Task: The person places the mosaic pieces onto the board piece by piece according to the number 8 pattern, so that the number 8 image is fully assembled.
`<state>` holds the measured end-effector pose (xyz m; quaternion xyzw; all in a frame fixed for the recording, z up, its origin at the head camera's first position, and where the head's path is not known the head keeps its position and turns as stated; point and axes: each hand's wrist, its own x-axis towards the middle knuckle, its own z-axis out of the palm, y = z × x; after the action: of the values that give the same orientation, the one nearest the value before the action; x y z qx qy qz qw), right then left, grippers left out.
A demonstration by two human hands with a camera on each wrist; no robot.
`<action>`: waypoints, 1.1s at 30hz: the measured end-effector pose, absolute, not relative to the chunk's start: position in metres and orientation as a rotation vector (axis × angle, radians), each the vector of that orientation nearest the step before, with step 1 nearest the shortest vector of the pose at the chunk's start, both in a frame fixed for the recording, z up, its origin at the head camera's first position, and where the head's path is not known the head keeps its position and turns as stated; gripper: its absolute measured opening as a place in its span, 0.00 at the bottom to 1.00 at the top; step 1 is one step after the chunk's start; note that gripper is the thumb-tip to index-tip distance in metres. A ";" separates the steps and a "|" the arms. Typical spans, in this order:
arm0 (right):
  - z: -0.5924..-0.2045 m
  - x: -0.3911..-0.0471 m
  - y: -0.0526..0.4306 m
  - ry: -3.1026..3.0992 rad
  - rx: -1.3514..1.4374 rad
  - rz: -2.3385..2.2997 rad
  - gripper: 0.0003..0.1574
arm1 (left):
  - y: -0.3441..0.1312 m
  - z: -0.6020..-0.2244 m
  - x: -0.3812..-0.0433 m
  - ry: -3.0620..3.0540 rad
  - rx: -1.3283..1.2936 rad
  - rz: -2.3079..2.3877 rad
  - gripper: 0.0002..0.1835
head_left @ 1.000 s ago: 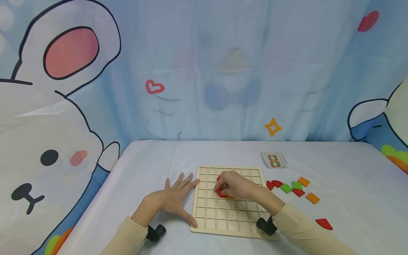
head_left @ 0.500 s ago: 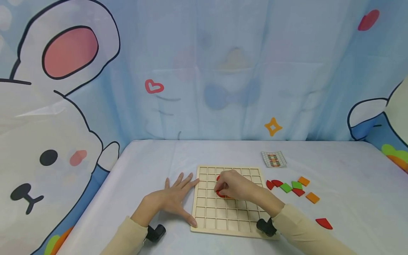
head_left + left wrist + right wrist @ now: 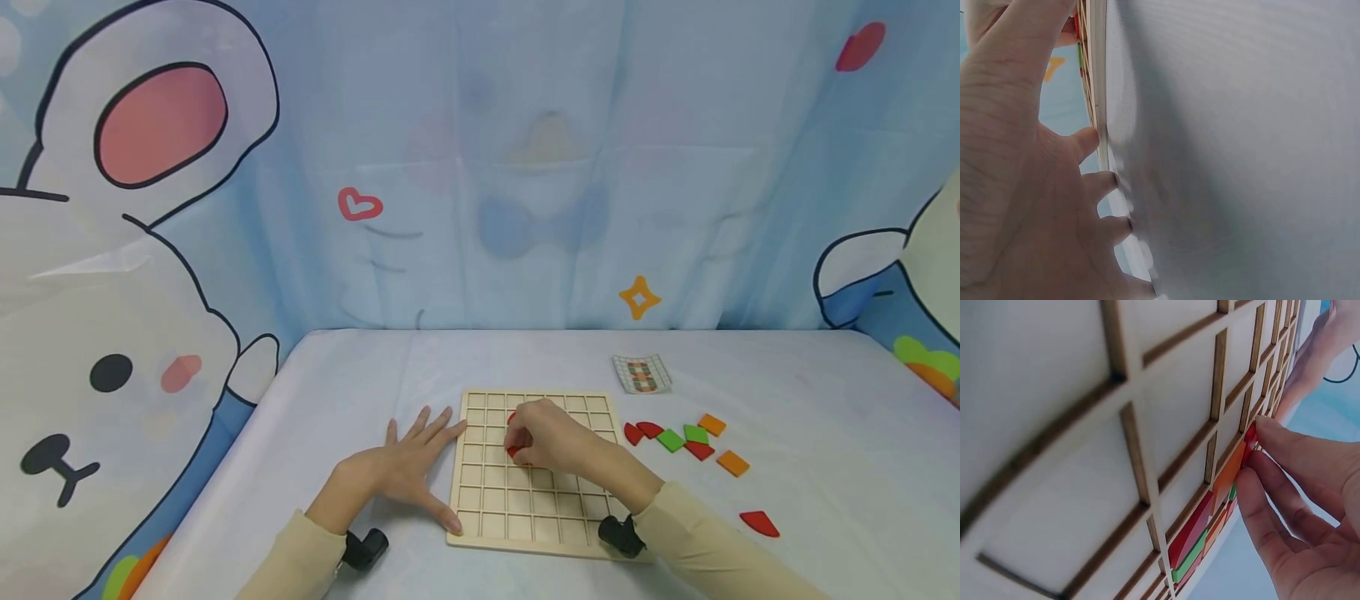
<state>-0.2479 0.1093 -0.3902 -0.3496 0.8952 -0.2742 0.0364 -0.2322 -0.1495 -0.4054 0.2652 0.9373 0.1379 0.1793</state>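
Observation:
A pale wooden grid board [image 3: 495, 500] lies on the table. My left hand [image 3: 411, 468] is spread flat beside it, with fingertips and thumb at the board's left edge; the left wrist view shows the same edge [image 3: 1099, 81]. Over the upper middle of the grid, my right hand [image 3: 551, 437] pinches a red tile [image 3: 1250, 440] between thumb and fingertips, right at a cell. Next to it in the grid sit an orange tile [image 3: 1227, 474], another red tile [image 3: 1191, 530] and a green tile [image 3: 1189, 557]. From the head camera, the right hand hides most of these.
Right of the board lie several loose tiles: red [image 3: 700, 451], green [image 3: 671, 441] and orange [image 3: 732, 463]. A lone red tile [image 3: 761, 523] is nearer the front. A small pattern card [image 3: 642, 375] lies behind them. A printed curtain [image 3: 450, 250] hangs at the back.
The right hand has shifted very slightly at the same cell, and less red and orange shows under its fingers. The left hand stays at the board's edge.

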 end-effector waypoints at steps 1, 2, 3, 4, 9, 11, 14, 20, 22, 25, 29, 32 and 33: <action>-0.390 -0.247 0.109 2.750 -1.071 -0.840 0.09 | -0.149 -0.405 -0.232 2.648 0.749 0.388 0.69; -0.390 -0.247 0.108 2.751 -1.068 -0.835 0.09 | -0.149 -0.406 -0.233 2.648 0.748 0.385 0.69; -0.390 -0.247 0.107 2.754 -1.064 -0.829 0.09 | -0.149 -0.406 -0.233 2.649 0.748 0.384 0.69; -0.389 -0.246 0.107 2.757 -1.067 -0.822 0.09 | -0.149 -0.406 -0.232 2.650 0.747 0.384 0.69; -0.390 -0.243 0.106 2.760 -1.047 -0.843 0.09 | -0.148 -0.405 -0.232 2.649 0.738 0.383 0.69; -0.390 -0.241 0.108 2.756 -1.055 -0.862 0.09 | -0.148 -0.405 -0.233 2.647 0.736 0.388 0.69; -0.389 -0.236 0.113 2.762 -1.098 -0.863 0.09 | -0.148 -0.405 -0.232 2.648 0.738 0.398 0.69; -0.386 -0.220 0.133 2.790 -1.094 -0.904 0.09 | -0.149 -0.405 -0.232 2.646 0.735 0.400 0.69; -0.386 -0.212 0.146 2.786 -1.044 -0.929 0.08 | -0.149 -0.406 -0.232 2.644 0.732 0.399 0.69; -0.385 -0.200 0.172 2.775 -0.958 -0.963 0.08 | -0.149 -0.406 -0.231 2.647 0.732 0.399 0.70; -0.387 -0.189 0.215 2.809 -0.883 -0.931 0.08 | -0.149 -0.405 -0.231 2.654 0.734 0.397 0.70; -0.390 -0.185 0.251 2.857 -0.811 -0.859 0.09 | -0.148 -0.405 -0.231 2.651 0.735 0.400 0.69; -0.391 -0.185 0.263 2.862 -0.777 -0.840 0.10 | -0.148 -0.404 -0.231 2.649 0.736 0.401 0.69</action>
<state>-0.1847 0.2629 -0.3911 -0.2521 0.9281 -0.2723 0.0296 -0.2314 -0.1485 -0.4044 0.2604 0.9378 0.1420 0.1804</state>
